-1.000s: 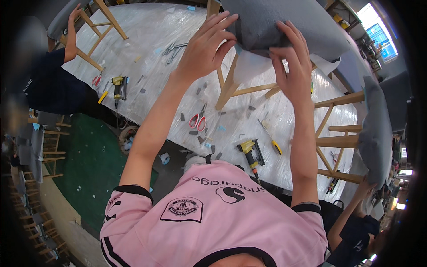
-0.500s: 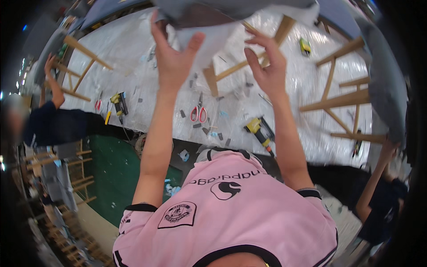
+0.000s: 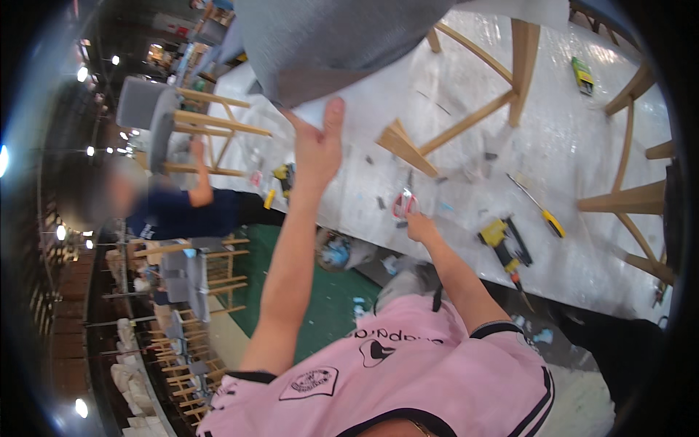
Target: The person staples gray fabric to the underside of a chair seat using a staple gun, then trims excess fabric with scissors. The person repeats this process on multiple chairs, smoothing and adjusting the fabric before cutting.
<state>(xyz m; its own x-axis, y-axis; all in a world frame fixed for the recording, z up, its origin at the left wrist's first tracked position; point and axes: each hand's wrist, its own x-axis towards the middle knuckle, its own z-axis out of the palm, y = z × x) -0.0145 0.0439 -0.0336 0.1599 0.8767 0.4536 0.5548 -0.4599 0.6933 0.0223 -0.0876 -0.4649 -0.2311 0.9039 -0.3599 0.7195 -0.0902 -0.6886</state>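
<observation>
An upholstered grey chair (image 3: 342, 44) with wooden legs lies tipped over on the plastic-covered table, close in front of me at the top. My left hand (image 3: 317, 153) is at its lower fabric edge, thumb stuck out and fingers partly hidden behind the upholstery. Low at the table's near side, my right hand (image 3: 422, 227) has its fingers closed at the handles of red-and-white scissors (image 3: 404, 204), which lie on the plastic. To the right of that hand are a yellow-and-black staple gun (image 3: 504, 244) and a screwdriver (image 3: 542, 210) with a yellow handle.
Small dark scraps litter the plastic-covered table (image 3: 466, 175). A green-and-yellow box (image 3: 582, 76) lies at the far right, near another chair's wooden legs (image 3: 626, 197). On the left, a co-worker (image 3: 189, 211) stands by a grey chair (image 3: 156, 124), with another staple gun (image 3: 284, 178) nearby.
My right hand has left the chair and come down to the scissors. My left hand stays at the chair's fabric edge. The view has swung left, showing more of the workshop.
</observation>
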